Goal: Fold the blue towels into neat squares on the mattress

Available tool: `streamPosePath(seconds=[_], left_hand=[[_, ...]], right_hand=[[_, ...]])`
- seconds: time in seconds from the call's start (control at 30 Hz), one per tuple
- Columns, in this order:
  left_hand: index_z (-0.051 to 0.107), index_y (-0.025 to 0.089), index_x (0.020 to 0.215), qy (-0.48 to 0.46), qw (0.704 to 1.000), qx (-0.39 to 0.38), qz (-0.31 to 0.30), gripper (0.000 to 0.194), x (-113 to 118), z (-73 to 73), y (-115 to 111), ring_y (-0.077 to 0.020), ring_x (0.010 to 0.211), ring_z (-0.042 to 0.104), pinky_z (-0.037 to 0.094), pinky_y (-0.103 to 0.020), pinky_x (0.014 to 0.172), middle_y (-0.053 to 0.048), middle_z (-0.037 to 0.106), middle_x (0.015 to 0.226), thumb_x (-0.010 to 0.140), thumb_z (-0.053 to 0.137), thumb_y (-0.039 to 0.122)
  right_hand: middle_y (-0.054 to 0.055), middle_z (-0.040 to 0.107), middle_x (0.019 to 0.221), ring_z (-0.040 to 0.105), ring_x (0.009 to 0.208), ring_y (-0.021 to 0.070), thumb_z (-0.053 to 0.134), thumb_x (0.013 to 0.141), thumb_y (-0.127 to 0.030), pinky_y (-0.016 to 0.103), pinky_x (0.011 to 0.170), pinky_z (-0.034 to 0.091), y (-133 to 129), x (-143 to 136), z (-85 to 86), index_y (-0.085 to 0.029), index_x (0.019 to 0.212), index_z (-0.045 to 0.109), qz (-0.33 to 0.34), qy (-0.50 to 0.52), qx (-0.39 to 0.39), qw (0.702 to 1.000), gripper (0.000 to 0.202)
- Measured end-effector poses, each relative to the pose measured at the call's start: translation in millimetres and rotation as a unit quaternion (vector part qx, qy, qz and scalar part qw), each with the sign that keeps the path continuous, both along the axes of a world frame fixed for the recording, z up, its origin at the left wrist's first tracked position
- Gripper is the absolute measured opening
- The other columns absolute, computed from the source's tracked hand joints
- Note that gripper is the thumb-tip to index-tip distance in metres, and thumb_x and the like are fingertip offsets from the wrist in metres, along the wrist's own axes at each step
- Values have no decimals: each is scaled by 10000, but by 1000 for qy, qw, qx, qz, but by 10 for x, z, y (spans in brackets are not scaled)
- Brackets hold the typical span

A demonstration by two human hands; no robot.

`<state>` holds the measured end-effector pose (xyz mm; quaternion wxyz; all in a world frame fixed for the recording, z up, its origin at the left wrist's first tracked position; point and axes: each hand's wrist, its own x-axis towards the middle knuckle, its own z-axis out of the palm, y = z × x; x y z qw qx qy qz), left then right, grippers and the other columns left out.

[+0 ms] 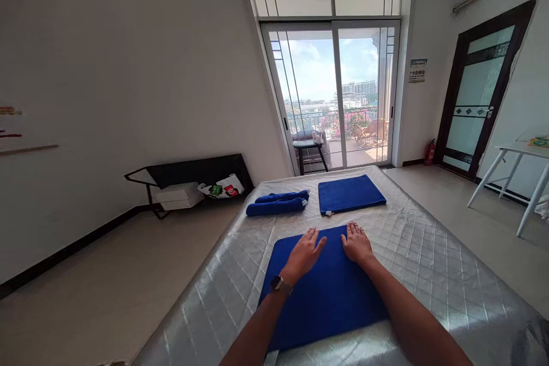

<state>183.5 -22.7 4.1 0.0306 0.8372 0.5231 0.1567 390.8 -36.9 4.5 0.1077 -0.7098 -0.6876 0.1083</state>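
A blue folded cloth (326, 297), towel-like, lies flat on the silver quilted mattress (429, 257) in front of me. My left hand (303, 253), with a watch on the wrist, rests flat on the cloth's far part, thumb out to the side. On the far right edge of the same cloth lies my right hand (357, 241), fingers stretched forward. Neither hand grips anything. Beyond them, another blue cloth (351, 193) is spread as a flat rectangle with a small white tag. To its left sit rolled blue cloths (278, 204) side by side.
Against the left wall stands a low black rack (193, 171) with a white box (179, 195) and a printed bag (223, 187). A dark stool (309, 146) is near the sliding glass door (338, 97). On the right are a white table (521, 151) and a fire extinguisher (430, 152).
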Motion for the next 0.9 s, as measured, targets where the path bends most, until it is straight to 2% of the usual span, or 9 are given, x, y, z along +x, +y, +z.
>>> streamPosePath(seconds=[0.07,0.13,0.23,0.33,0.4,0.53,0.6,0.7,0.9], left_hand=[[468,148,1504,45,997,2,-57,575,415,-116,-8,-255,1492,387,329,-483,1227,-155,480,1570,1073,241,453],[443,152,1526,71,995,4,-66,578,732,-224,7,-269,1493,384,335,-515,1219,-159,473,1573,1076,211,431],[424,161,1546,86,996,6,-39,598,886,-318,51,-262,1504,364,315,-503,1230,-140,459,1583,1076,165,425],[427,168,1548,106,994,3,-19,615,615,-346,94,-253,1521,328,289,-476,1244,-124,429,1603,1071,158,448],[421,158,1550,114,993,-9,19,637,248,-348,117,-261,1528,311,284,-479,1243,-127,407,1614,1063,169,484],[402,114,1552,109,983,-33,142,709,-587,-356,136,-284,1527,311,277,-494,1238,-155,381,1621,1045,164,547],[394,83,1551,106,979,-32,171,727,-864,-373,124,-288,1523,320,275,-480,1238,-176,372,1622,1043,162,549],[382,81,1556,95,978,-33,184,751,-989,-394,103,-290,1527,310,260,-461,1242,-178,357,1630,1035,168,577],[348,61,1567,60,978,-59,192,835,-850,-345,99,-300,1546,257,228,-468,1250,-182,311,1650,1006,148,646]], right_hand=[[159,247,1669,166,1567,232,250,1040,-366,392,1251,141,5,14,-24,-29,1600,265,6,-1,8,1000,654],[155,238,1672,161,1568,227,274,1030,-319,393,1250,146,13,32,-57,-38,1603,263,16,-5,12,1000,638],[148,232,1677,157,1569,224,292,1026,-301,389,1250,140,34,42,-107,-62,1608,263,22,-8,14,1000,629],[152,239,1675,168,1567,237,268,1043,-369,402,1250,131,56,24,-125,-69,1609,266,11,0,13,1000,640],[154,239,1674,170,1566,242,257,1045,-405,409,1251,117,63,9,-117,-62,1610,254,0,8,9,1000,662],[137,221,1679,155,1570,226,240,1040,-420,407,1253,93,51,8,-83,-69,1617,233,-3,11,-2,1000,675],[137,219,1681,147,1571,220,232,1040,-421,404,1253,92,40,19,-66,-67,1618,223,-2,2,-4,1000,678],[145,226,1680,145,1571,210,218,1043,-415,398,1255,97,27,37,-41,-50,1616,218,-1,-22,-7,1000,679],[141,223,1684,134,1572,197,211,1047,-399,382,1257,102,2,47,48,-37,1613,214,2,-63,-21,998,672]])
